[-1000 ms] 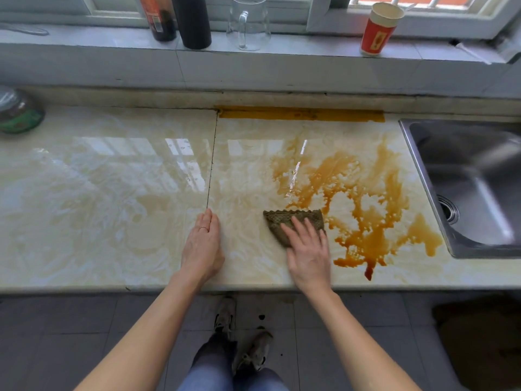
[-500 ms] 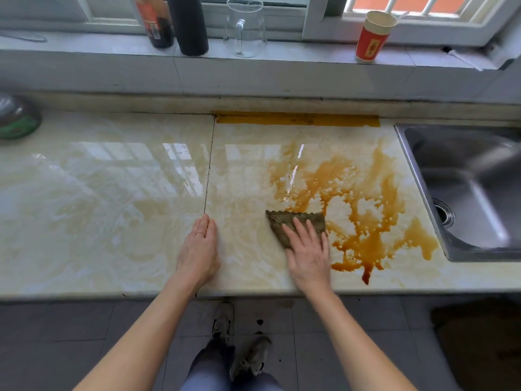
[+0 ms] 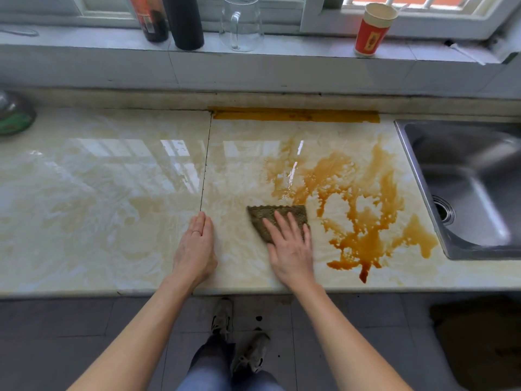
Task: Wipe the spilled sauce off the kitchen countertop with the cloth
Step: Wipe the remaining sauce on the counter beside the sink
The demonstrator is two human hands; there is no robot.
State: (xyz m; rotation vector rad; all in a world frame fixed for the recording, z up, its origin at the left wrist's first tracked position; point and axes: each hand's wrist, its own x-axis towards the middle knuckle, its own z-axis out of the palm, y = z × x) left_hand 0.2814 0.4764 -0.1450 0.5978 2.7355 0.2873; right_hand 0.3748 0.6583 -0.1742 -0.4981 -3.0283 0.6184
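A brown, orange-tinted sauce spill spreads in streaks over the right half of the glossy marble countertop, reaching close to the front edge. A folded olive-brown cloth lies flat at the spill's left margin. My right hand presses down on the cloth with its fingers spread, covering the near half of it. My left hand rests flat on the bare counter to the left, fingers together, holding nothing.
A steel sink sits right of the spill. On the window ledge stand a red paper cup, a glass jug, a dark bottle and a sauce bottle. A pot lid lies far left.
Both hands and the cloth stay in nearly the same place on the counter; the cloth has shifted only slightly. The view has tilted a little.
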